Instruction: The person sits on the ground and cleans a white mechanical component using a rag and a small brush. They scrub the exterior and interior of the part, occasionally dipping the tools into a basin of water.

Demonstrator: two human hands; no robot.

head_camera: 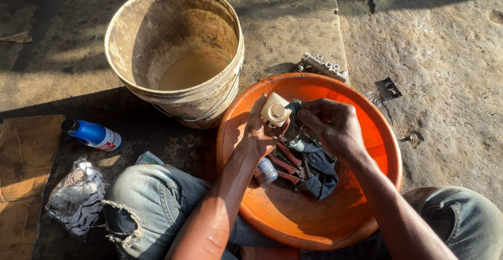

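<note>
A: Holding the cream plastic part in the centre of the frame, the left hand is curled around it, above the orange basin.

B: And the right hand pinches the dark cloth. I think wet fingers could let the part slip down onto the tools.

Left hand covers the cream part's near side; cloth buries the tools; cardboard runs off-frame.

Bucket close left of basin; right open.
</note>
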